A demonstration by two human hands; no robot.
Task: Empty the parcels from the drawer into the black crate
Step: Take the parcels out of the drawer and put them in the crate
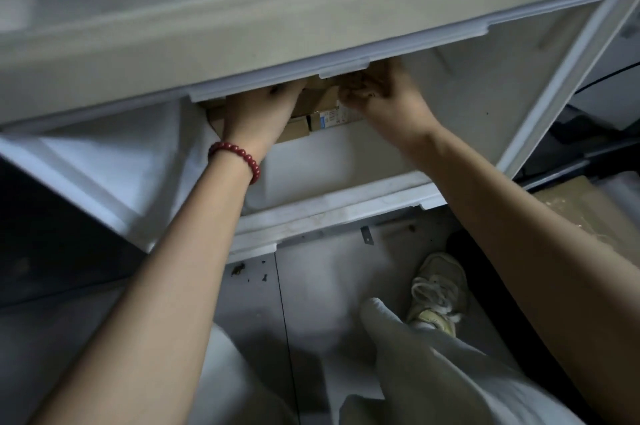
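Parcels (pixel 298 128) sit stacked at the back edge of the drawer (pixel 339 203), partly under the cabinet lip (pixel 263 80). Our left hand (pixel 258 111), with a red bead bracelet (pixel 239 156) on the wrist, lies over the brown ones. Its fingertips are hidden, so we cannot tell the grip. Our right hand (pixel 386 97) has its fingers curled round the parcels' right end, above a white-and-blue carton (pixel 328 118).

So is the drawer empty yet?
Not empty: brown parcels lie at the back of the white drawer, where the left hand and right hand reach.
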